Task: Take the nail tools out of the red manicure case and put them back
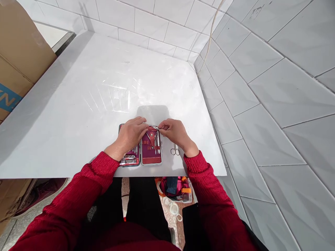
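Observation:
An open manicure case (151, 160) with a purple-red lining lies near the table's front edge. My left hand (131, 134) rests over the middle of it, fingers curled at the upper edge and covering much of the left half. Between the fingertips of my right hand (174, 130) is a small silver manicure tool (155, 127), at the top of the right half; its kind is hard to tell. Slim metal tools (157, 143) and a red leather tab (152, 137) show in that half. Nail clippers (128, 161) sit at the lower left. Small scissors (175, 150) lie on the table, below my right hand.
The white table (86, 83) meets a tiled wall (151, 21) behind and a grey tiled wall (261, 104) on the right. A cardboard box (23, 45) stands at the left. Below the table are a clear bin (187, 198) holding colourful things and a shoe (42, 191).

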`<state>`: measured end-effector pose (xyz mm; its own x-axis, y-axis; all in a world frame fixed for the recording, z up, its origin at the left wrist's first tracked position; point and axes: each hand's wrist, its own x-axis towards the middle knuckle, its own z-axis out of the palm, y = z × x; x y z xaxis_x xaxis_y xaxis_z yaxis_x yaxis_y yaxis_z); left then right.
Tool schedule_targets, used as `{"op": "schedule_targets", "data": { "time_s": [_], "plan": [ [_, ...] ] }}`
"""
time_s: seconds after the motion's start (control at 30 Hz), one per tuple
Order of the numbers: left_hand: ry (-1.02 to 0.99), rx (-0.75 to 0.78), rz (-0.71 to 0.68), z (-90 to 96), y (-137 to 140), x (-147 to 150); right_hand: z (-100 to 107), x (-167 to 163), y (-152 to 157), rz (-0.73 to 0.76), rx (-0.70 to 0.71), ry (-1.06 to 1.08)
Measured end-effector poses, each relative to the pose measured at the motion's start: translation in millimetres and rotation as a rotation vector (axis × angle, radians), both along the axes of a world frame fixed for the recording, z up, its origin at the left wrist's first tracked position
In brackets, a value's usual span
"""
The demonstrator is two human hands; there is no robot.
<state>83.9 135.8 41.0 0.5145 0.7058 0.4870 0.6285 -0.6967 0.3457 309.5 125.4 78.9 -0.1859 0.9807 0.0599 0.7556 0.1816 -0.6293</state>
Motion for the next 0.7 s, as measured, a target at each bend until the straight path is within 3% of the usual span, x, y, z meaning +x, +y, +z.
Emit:
{"op": "schedule_targets", "data": {
  "time_s": [0.37, 0.53, 0.7],
  "plan": [
    [0.024, 0.031, -0.006, -1.7, -1, 1, 22, -5, 3, 0.211, -0.018, -0.323],
    [0.036, 0.041, -0.016, -1.4, 0, 1, 22, -10, 3, 0.248, -0.005, -0.580],
    [0.038, 0.045, -0.015, -1.3, 0, 2, 19, -11, 4, 0.266, 0.009, -0.668]
  ]
}}
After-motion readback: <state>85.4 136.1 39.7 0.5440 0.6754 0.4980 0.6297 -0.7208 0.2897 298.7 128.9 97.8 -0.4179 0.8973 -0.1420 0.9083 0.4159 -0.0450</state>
